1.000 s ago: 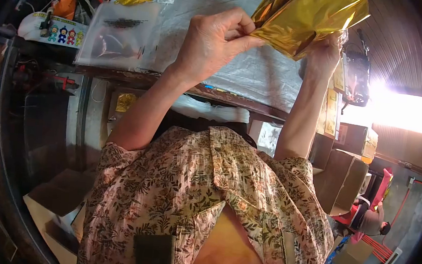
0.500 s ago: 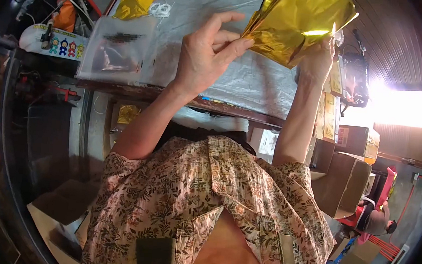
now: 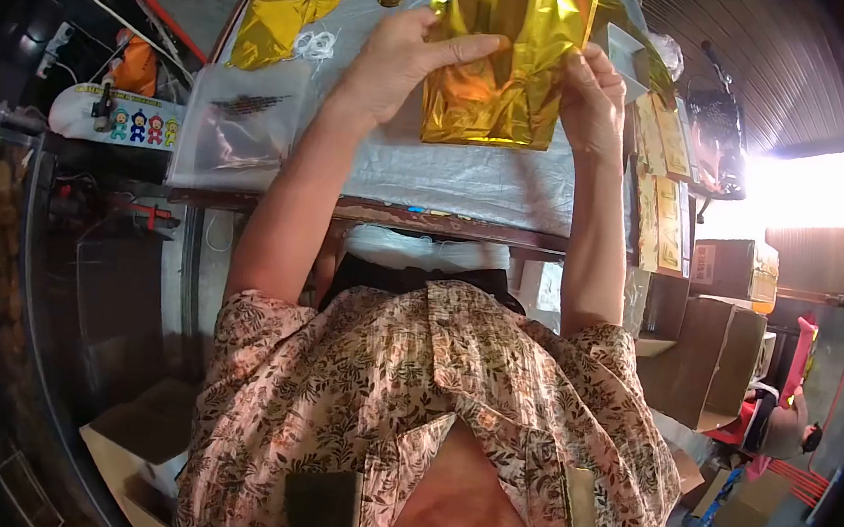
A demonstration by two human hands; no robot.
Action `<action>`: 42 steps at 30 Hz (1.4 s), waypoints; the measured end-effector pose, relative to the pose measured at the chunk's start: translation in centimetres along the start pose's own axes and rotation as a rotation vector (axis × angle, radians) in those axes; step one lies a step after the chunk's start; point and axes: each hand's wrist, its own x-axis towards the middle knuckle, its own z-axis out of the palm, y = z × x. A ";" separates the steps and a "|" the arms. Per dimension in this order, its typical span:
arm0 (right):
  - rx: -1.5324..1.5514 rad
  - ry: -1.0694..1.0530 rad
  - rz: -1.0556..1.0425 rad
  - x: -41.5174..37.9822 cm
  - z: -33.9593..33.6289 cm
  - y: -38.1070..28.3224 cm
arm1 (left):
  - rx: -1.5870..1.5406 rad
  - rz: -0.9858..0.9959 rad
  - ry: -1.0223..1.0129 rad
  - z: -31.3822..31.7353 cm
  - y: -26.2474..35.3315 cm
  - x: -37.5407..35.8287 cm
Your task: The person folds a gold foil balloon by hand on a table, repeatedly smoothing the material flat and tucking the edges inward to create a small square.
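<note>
A shiny gold foil piece hangs upright over the table, held between my two hands. My left hand grips its left edge, with the thumb lying across the front and the fingers behind. On the right edge, the thumb and curled fingers of my right hand pinch the foil. The top of the piece runs out of the frame. To the left lie another gold foil piece, a small coil of white string and a stack of clear plastic bags.
The table has a grey sheet cover and a worn front edge. Cardboard boxes stand at the right and an open carton at lower left. Another person is in the right background. A white power-strip-like board lies left.
The foil has swung from a slant at the upper right to hanging upright in front of me. My left hand, previously at its corner, now grips its left side; my right hand moved left.
</note>
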 end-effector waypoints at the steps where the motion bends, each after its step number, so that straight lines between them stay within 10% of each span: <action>1: -0.034 -0.031 0.050 0.3 -0.2 0.2 | 0.004 -0.004 -0.006 -0.5 0.0 0.3; 9: -0.775 -0.184 0.020 2.1 0.5 -1.9 | 0.586 0.244 -0.039 -4.5 0.7 2.6; 11: -0.799 -0.398 -0.170 2.5 -0.9 -0.1 | 0.739 0.618 -0.164 -5.6 -1.0 2.6; 19: -1.039 -0.549 -0.151 -2.3 -5.0 6.7 | 0.966 0.298 -0.322 -5.8 -8.4 -3.2; 42: -1.224 -0.578 -0.295 -2.7 -4.1 6.4 | 1.099 0.510 -0.424 -5.2 -14.5 6.8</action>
